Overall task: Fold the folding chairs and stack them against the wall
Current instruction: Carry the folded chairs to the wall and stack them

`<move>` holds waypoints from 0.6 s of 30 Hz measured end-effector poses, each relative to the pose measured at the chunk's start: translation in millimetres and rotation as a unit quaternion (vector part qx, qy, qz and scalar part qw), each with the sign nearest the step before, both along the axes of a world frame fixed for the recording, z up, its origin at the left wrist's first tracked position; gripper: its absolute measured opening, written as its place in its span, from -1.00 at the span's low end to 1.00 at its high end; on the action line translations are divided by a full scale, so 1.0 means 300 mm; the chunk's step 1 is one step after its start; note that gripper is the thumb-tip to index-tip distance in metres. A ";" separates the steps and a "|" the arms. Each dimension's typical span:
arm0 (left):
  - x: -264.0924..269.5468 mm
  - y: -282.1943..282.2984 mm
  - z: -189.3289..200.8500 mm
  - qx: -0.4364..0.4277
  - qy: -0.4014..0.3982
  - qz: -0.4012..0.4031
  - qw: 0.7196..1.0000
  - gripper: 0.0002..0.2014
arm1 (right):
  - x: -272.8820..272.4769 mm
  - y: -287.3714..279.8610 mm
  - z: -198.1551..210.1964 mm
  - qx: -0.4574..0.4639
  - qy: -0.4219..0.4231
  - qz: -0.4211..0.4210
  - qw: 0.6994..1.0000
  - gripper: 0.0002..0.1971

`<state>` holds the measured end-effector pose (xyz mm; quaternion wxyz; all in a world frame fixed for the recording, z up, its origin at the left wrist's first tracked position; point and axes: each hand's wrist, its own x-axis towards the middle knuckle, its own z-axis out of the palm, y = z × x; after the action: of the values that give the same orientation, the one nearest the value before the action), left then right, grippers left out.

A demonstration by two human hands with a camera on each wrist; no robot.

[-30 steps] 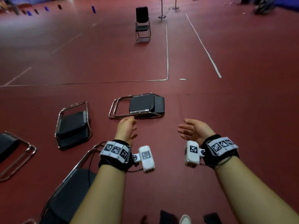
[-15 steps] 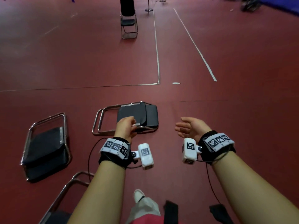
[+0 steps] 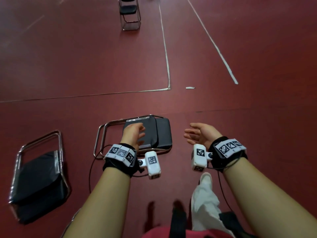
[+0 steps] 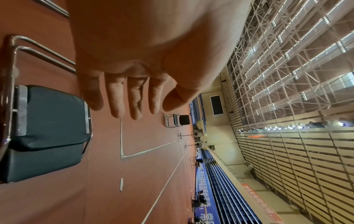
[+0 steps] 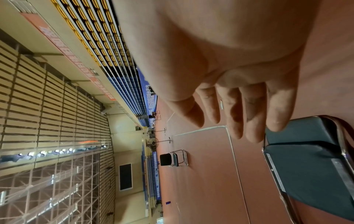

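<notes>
A folded black chair (image 3: pixel 159 133) with a chrome frame lies flat on the red floor just ahead of me; it also shows in the left wrist view (image 4: pixel 47 131) and the right wrist view (image 5: pixel 310 163). My left hand (image 3: pixel 135 133) hovers over its seat, fingers loosely spread, holding nothing. My right hand (image 3: pixel 199 134) is held to the right of the chair, palm turned inward, fingers relaxed and empty. A second folded chair (image 3: pixel 39 179) lies at the left. One unfolded chair (image 3: pixel 129 12) stands upright far ahead.
White court lines (image 3: pixel 165 48) cross the red floor. My leg in pale trousers with a white shoe (image 3: pixel 205 179) steps forward at the bottom. Another chair frame edge (image 3: pixel 72 220) shows at the bottom left. Bleachers (image 4: pixel 210 174) and a slatted wall lie far off.
I have walked forward: the flat chair has come closer under my hands. My left hand has uncurled and now reaches over the seat. The right hand stays open.
</notes>
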<state>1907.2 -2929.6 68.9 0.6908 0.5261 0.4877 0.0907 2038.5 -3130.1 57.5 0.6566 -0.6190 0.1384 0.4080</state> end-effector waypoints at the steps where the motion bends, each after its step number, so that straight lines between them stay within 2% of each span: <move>1: 0.052 0.027 -0.020 -0.002 0.005 0.007 1.000 -0.90 | 0.062 0.035 -0.020 -0.003 0.005 0.009 1.000 -0.93; 11: 0.608 0.255 -0.260 -0.033 0.062 0.133 0.989 -0.93 | 0.751 0.408 -0.286 -0.059 0.065 0.130 0.988 -0.89; 15: 0.735 0.302 -0.421 -0.052 0.093 0.169 0.980 -0.87 | 0.894 0.525 -0.462 -0.097 0.098 0.167 0.976 -0.89; 18: 0.780 0.324 -0.584 -0.070 0.125 0.172 0.975 -0.84 | 0.931 0.589 -0.633 -0.125 0.127 0.193 0.965 -0.90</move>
<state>2141.2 -2832.4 -106.1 0.6336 0.3914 0.6587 0.1074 2317.9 -2953.3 -132.4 0.4602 -0.6543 0.1481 0.5815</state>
